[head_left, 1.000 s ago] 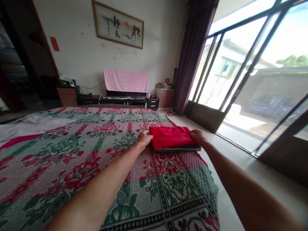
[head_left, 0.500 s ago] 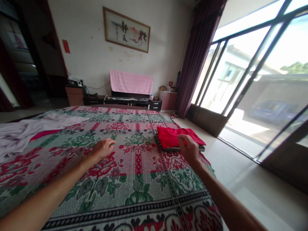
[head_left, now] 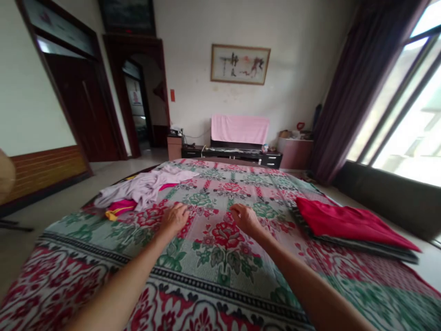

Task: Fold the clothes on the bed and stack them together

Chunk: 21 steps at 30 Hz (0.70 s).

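Note:
My left hand (head_left: 175,217) and my right hand (head_left: 245,217) hover side by side over the middle of a floral red-and-green bedspread (head_left: 213,266), both empty with fingers loosely curled. A folded red garment (head_left: 344,221) lies on a folded dark garment (head_left: 382,247) at the bed's right edge, well to the right of my right hand. A loose heap of pale lilac, pink and yellow clothes (head_left: 141,192) lies at the bed's far left, beyond my left hand.
A low dark TV stand with a pink cloth (head_left: 240,129) over it stands against the far wall under a framed picture (head_left: 240,64). Dark doors (head_left: 86,110) are on the left. A dark curtain (head_left: 358,87) and big windows are on the right.
Both hands let go of the folded red garment and moved left to the bed's middle. The view swung left, so the folded pile now sits at the right and the loose clothes show.

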{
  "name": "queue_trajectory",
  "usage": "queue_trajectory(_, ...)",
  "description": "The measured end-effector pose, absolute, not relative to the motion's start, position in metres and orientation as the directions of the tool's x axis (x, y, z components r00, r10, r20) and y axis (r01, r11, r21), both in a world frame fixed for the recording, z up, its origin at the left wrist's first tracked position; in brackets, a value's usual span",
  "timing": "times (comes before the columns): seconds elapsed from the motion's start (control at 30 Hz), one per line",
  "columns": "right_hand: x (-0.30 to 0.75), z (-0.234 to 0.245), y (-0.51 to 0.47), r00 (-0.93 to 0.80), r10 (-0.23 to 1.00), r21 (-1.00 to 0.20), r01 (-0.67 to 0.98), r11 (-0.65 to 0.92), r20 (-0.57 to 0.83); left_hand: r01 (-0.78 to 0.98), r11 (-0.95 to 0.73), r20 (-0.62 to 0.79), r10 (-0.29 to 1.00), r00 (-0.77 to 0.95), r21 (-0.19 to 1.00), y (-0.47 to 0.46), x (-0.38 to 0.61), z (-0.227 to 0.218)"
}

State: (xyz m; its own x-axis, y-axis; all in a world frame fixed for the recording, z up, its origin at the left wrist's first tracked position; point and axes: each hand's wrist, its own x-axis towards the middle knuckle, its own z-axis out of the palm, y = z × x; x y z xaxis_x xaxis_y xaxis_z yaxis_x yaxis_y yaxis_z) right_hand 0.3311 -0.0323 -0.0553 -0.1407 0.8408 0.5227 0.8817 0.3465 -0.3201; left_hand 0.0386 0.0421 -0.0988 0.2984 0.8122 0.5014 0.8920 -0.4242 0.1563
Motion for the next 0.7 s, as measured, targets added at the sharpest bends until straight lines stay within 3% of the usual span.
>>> queue_trajectory(0.17,0.318,-0.076,-0.001,0.039,0.882,-0.405,0.897,0.175,0.469,0.894,-0.413,0.478,0.829,0.291,0.172,0.033,0.045,-0.092)
queue_trajectory(0.33,0.328,-0.082,0.0,0.1,0.864,-0.519,0.831,0.2,0.493,0.897,-0.412,0.474,0.829,0.297,0.158,0.038,0.011,-0.073)
queue_trajectory(0.43,0.329,-0.08,-0.001,0.097,0.862,-0.552,0.802,0.228,0.498,0.959,-0.259,0.59,0.794,0.143,0.116,0.046,-0.038,-0.05)
queue_trajectory(0.57,0.327,-0.08,0.0,0.094,0.852,-0.563,0.787,0.254,0.516,0.987,0.083,0.675,0.721,-0.157,0.14,0.057,-0.114,-0.026)
queue_trajectory(0.63,0.327,-0.081,0.0,0.097,0.85,-0.558,0.791,0.25,0.518,0.928,0.271,0.635,0.676,-0.373,0.256,0.061,-0.142,-0.021)
queue_trajectory(0.7,0.327,-0.081,0.001,0.099,0.849,-0.546,0.802,0.241,0.519,0.845,0.405,0.476,0.7,-0.532,0.349,0.062,-0.159,-0.022)
